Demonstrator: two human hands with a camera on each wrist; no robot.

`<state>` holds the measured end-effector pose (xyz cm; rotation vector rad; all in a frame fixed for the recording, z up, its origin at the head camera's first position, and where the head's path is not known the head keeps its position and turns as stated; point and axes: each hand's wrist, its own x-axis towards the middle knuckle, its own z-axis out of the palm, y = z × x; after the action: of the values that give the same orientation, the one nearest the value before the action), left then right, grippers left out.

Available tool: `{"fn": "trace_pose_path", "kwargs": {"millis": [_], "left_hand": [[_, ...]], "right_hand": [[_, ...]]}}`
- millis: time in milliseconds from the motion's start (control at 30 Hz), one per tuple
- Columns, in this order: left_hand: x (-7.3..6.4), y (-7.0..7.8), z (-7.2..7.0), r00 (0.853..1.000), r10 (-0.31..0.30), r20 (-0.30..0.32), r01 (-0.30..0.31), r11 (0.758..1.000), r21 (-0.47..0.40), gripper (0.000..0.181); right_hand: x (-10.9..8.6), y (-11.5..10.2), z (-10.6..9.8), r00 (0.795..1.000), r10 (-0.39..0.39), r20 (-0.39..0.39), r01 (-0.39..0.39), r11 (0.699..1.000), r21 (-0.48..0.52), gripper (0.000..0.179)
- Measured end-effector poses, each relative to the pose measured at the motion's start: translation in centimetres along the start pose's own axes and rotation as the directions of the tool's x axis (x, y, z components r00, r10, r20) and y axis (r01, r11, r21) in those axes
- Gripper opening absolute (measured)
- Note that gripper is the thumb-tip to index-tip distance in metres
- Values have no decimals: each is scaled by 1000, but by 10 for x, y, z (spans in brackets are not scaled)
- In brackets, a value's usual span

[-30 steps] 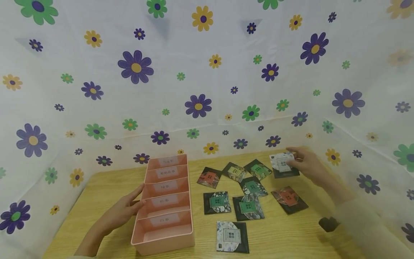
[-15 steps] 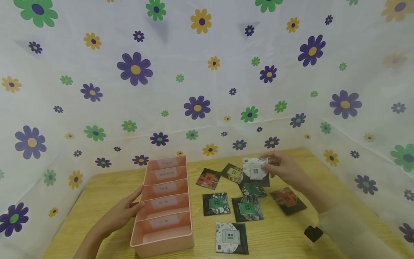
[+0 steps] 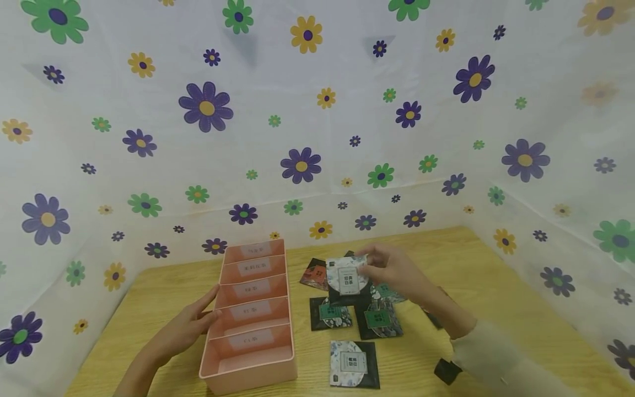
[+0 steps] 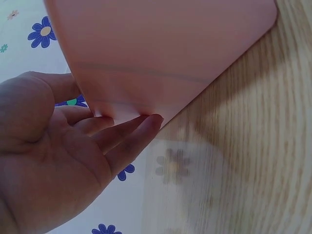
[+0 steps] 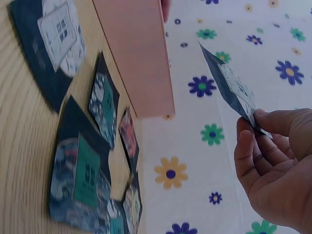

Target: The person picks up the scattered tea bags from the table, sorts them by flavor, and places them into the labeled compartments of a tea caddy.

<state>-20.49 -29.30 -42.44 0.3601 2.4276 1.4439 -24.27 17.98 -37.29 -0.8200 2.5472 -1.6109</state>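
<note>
My right hand [image 3: 397, 273] pinches a white-and-black tea sachet [image 3: 349, 281] between thumb and fingers. In the right wrist view the sachet [image 5: 231, 85] is tilted up, clear of the table. It overlaps several sachets lying below it in the head view. Left of these stands a long pink box [image 3: 253, 380] with compartments in a row, each with a paper label on its divider. My left hand [image 3: 183, 331] grips the box's left wall, thumb over the rim and fingertips against the outside, as the left wrist view shows.
Flat on the table lie a white-and-black sachet [image 3: 354, 364] in front, green-labelled sachets [image 3: 379, 322] behind it, and a red-labelled sachet [image 3: 313, 274] near the box. Another is mostly hidden under my right forearm. A flowered cloth [image 3: 268, 138] encloses the back and sides.
My right hand has carried the white-and-black sachet leftward from the table's far right, over the other sachets toward the box. The left hand stays on the box.
</note>
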Motion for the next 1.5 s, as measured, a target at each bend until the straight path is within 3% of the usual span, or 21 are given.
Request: {"fn": "trace_pose_path", "kwargs": {"millis": [200, 600, 833, 1200, 1367, 1500], "left_hand": [[0, -1, -2, 1000, 17, 9, -17, 1000, 17, 72], [-1, 2, -4, 999, 35, 21, -35, 999, 10, 72], [0, 3, -4, 999, 39, 35, -39, 999, 1, 72], [0, 1, -1, 999, -26, 18, 26, 999, 32, 71], [0, 2, -1, 999, -33, 20, 32, 999, 33, 71], [0, 1, -1, 999, -34, 23, 33, 999, 28, 70]], "right_hand": [[8, -7, 24, 997, -54, 50, 54, 999, 2, 31], [15, -24, 57, 988, -148, 47, 145, 987, 62, 28], [16, -41, 88, 965, -261, -15, 262, 960, 101, 21], [14, -51, 131, 941, -329, -75, 336, 935, 114, 9], [7, -50, 144, 898, -437, -58, 437, 900, -14, 11], [-3, -47, 153, 831, -557, 16, 553, 821, -144, 15]]}}
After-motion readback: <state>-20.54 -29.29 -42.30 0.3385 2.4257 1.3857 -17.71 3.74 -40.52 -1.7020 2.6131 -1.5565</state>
